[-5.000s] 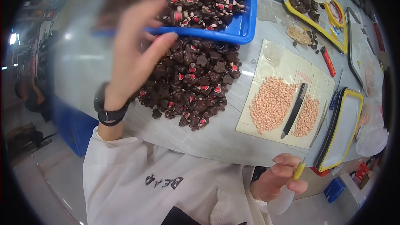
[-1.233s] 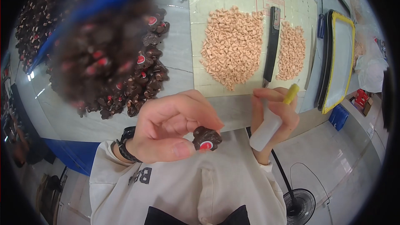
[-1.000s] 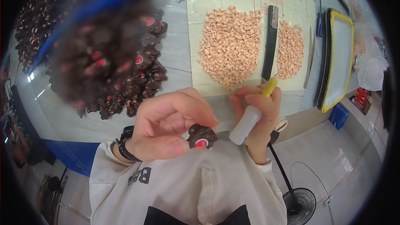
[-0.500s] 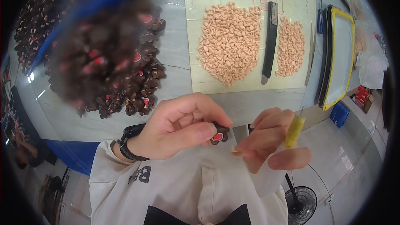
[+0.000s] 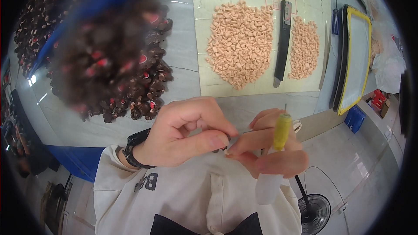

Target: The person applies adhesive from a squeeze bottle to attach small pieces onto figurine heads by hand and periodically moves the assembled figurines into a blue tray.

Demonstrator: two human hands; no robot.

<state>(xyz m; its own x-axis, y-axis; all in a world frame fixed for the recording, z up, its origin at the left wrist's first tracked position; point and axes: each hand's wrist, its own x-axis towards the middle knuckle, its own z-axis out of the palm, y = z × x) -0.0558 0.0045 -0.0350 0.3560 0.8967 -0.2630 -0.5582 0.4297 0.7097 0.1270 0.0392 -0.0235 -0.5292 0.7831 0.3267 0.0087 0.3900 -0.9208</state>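
Note:
Close to my chest, my left hand [image 5: 185, 132] pinches a small dark brown moulded figure [image 5: 222, 150], now mostly hidden by the fingers. My right hand [image 5: 257, 141] meets it there, its fingertips at the figure. Gripped in the same right hand is a white squeeze bottle [image 5: 268, 189] with a yellow tip [image 5: 282, 132] and thin needle pointing up. A tiny pale piece [image 5: 227, 152] shows at the right fingertips. Beyond the hands lie a large heap of small peach-coloured pieces [image 5: 239, 45] and a smaller heap [image 5: 304, 48], with a black utility knife [image 5: 283, 45] between them.
Dark brown figures with red parts [image 5: 143, 91] are piled at the left, partly behind a blurred blue-edged thing [image 5: 100, 2]. The peach heaps lie on a pale sheet [image 5: 257, 88]. A blue screwdriver [image 5: 335, 21] and a yellow-edged tray [image 5: 365, 56] are at right; a fan [image 5: 314, 213] stands below.
My right hand has moved left with the bottle, bringing its fingertips to the figure in my left hand. The figure's red part is now covered. My left hand is nearly still.

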